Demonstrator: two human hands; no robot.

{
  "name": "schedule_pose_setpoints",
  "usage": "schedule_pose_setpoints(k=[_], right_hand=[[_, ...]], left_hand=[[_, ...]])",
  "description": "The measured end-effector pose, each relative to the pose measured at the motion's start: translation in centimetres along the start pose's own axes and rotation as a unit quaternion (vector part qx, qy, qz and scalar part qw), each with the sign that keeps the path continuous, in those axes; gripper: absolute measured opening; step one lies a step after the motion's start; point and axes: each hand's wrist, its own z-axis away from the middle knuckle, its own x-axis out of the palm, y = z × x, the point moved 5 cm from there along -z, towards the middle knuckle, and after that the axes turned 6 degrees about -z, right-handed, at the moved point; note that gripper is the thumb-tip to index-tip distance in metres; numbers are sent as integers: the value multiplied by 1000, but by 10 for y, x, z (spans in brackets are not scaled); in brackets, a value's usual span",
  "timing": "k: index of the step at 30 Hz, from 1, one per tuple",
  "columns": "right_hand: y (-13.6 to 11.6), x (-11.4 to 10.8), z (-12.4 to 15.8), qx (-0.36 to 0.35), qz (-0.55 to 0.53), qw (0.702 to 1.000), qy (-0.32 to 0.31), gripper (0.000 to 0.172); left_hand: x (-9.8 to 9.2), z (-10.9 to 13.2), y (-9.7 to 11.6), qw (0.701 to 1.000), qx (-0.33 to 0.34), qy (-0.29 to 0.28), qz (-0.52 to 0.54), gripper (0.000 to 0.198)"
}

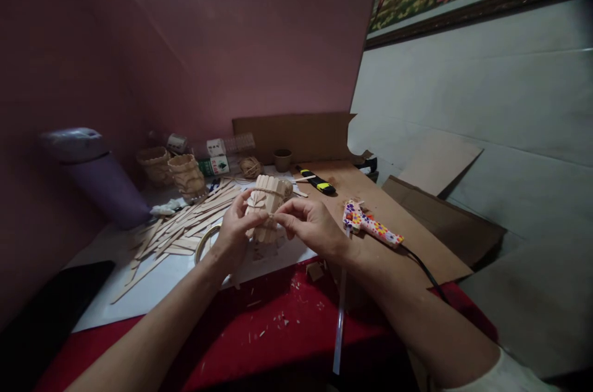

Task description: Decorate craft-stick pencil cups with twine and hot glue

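A small cup made of upright popsicle sticks (269,187), with twine around it, is held up over the table in front of me. My left hand (234,225) grips its left side, thumb across the front. With thumb and fingertips pinched together, my right hand (310,222) is at the cup's lower right front, on what looks like the twine; the exact pinch is too small to make out. Below my left hand, a roll of tape (207,244) lies partly hidden by the wrist. A patterned hot glue gun (370,223) rests to the right of my right hand.
Loose popsicle sticks (185,231) spread at left, near two finished-looking stick cups (186,175). Behind are a twine ball (251,167), a small pot (282,160) and plastic bottles (217,148). A yellow-black utility knife (317,182) lies on cardboard (417,262). A purple bottle (104,179) stands left.
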Motion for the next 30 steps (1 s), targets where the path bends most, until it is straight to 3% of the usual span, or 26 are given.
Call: schedule_pose_setpoints(k=[5,10,15,21,30], right_hand=[[-10,1,7,-56,96,994,15,19],[-17,-9,8,-91,48,992,80,22],[-16,-7,12,-83,43,993,75,26],[-16,2,20,-105,129,985,53,21],[-23,3,20,-145,209,964,72,23]], left_hand=[[5,9,10,998,-48,-15,44,66],[3,12,13,982,-117,-52,140,52],[-2,10,7,964,-149,-75,207,49],[-1,10,2,960,-168,-81,211,57],[-6,9,3,969,-164,-38,181,58]])
